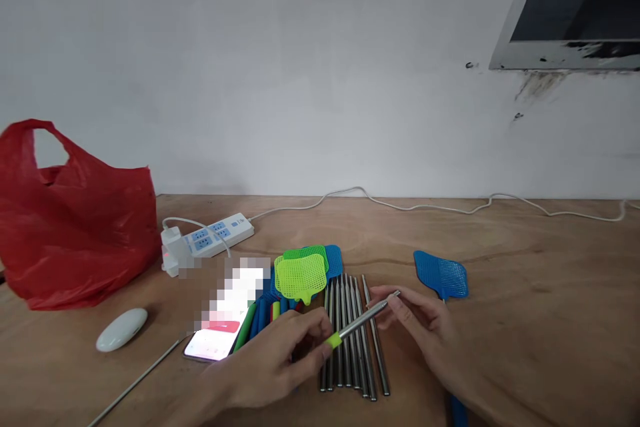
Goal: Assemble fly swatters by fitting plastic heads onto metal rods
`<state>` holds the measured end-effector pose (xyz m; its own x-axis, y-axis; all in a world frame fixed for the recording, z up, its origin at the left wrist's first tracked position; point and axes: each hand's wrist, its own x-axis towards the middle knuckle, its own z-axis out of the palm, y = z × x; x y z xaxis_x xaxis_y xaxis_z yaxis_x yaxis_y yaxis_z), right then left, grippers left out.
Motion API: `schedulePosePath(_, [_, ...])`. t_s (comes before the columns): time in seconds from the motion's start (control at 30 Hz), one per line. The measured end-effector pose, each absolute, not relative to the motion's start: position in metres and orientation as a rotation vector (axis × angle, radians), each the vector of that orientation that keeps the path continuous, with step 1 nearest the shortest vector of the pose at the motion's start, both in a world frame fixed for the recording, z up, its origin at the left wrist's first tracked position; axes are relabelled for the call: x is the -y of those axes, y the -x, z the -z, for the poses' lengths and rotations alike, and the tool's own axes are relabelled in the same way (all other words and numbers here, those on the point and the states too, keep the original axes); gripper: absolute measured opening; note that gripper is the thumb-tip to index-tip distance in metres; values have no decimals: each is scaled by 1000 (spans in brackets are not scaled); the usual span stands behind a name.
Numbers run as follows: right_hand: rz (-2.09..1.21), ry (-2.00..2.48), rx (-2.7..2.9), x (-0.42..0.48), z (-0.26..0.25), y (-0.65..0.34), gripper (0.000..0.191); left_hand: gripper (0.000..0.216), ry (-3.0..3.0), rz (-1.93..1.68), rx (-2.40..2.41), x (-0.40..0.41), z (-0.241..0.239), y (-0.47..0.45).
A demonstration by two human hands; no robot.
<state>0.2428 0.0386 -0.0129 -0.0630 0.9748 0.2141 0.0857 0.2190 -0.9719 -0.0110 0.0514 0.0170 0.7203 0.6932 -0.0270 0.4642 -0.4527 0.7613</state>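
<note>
My left hand (280,353) grips the yellow-green handle (334,341) of a metal telescopic rod (364,321). My right hand (425,323) closes its thumb and fingers on the rod's thin far end. Below them, several loose metal rods (349,347) lie side by side. Behind my left hand are fly swatter heads: yellow-green (301,276), green (320,253) and blue (335,261), with several coloured handles (259,315) beside them, partly hidden by the hand. A blue fly swatter (443,275) lies to the right, its shaft mostly covered by my right hand and forearm.
On the left stands a red plastic bag (80,233), near a white power strip (223,235) with a charger plugged in. A lit phone (210,345), a white rounded object (121,329) and a thin cord (137,381) lie in front. A white cable (415,206) runs along the wall.
</note>
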Motion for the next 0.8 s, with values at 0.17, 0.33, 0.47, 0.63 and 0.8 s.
schedulePosePath(0.17, [-444,1258,1828,-47,14,-254,31,25,-2203,-433,-1011,-56,-14,17])
schedulePosePath(0.33, [-45,1295,2044,-52,20,-258,36,27,-2270,-407,-1116,-54,-11,16])
schedulePosePath(0.47, [116,1265,2099,-53,21,-260,34,28,-2270,-425,-1148,-50,-13,14])
schedulePosePath(0.63, [231,1205,2117,-50,17,-260,28,25,-2283,-454,-1168,-53,-11,14])
schedulePosePath(0.8, [319,1118,2091,-46,15,-258,31,22,-2275,-533,-1262,-63,-6,18])
